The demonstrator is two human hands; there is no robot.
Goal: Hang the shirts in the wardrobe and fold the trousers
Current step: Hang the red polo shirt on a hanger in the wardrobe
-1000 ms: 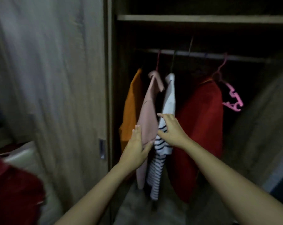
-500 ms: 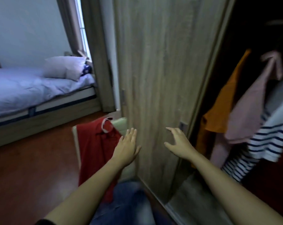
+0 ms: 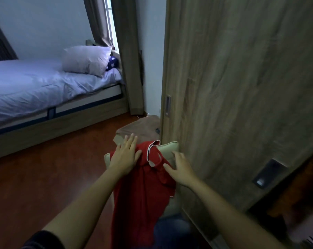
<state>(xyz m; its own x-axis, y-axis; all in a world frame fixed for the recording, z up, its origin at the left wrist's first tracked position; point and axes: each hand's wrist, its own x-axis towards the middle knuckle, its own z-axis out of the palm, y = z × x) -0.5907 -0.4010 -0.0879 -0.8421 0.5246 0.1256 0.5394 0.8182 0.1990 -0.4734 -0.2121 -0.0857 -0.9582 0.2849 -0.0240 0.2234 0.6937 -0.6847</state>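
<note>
In the lower centre of the frame a red shirt (image 3: 143, 194) with a white-edged collar hangs draped over a cream padded chair back (image 3: 168, 146), close against the wardrobe door (image 3: 241, 87) that fills the right side. The left hand (image 3: 124, 158) lies flat on the shirt's shoulder, fingers straight and gripping nothing. The right hand (image 3: 181, 170) is spread wide at the other shoulder, thumb touching the cloth, with no hold on it either. Neither hand has closed yet, so the risk is plain — a pull from one side alone would likely drag the shirt off the smooth padding onto the floor (image 3: 53, 177), or twist it so the collar folds under. Blurred blue denim (image 3: 171, 229) lies at the bottom edge beneath the hem; a hasty lift could snag it and pull it along.
</note>
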